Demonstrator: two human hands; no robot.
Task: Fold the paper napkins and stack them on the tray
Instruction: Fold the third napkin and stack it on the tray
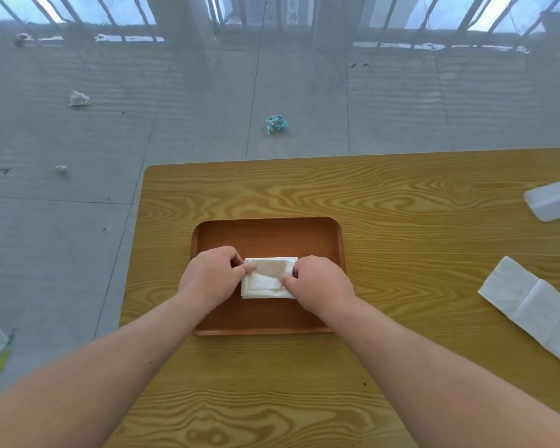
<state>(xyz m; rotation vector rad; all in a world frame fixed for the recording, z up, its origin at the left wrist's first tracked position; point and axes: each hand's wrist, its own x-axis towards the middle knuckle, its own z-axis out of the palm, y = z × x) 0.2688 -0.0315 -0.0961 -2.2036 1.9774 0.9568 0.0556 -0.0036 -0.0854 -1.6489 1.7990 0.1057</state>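
A brown wooden tray (265, 231) lies on the table in front of me. A white folded paper napkin (267, 279) rests in the tray's middle, with smaller folded layers on top. My left hand (212, 276) pinches the napkin's left edge between thumb and fingers. My right hand (319, 284) pinches its right edge the same way. Both hands cover the napkin's sides. More white unfolded napkins (530, 305) lie on the table at the far right.
The wooden table (401, 202) ends at its left edge near the tray and at its far edge behind it. A white plastic pack (553, 198) lies at the right. On the grey floor beyond lie crumpled paper (79, 99) and a teal wrapper (276, 123).
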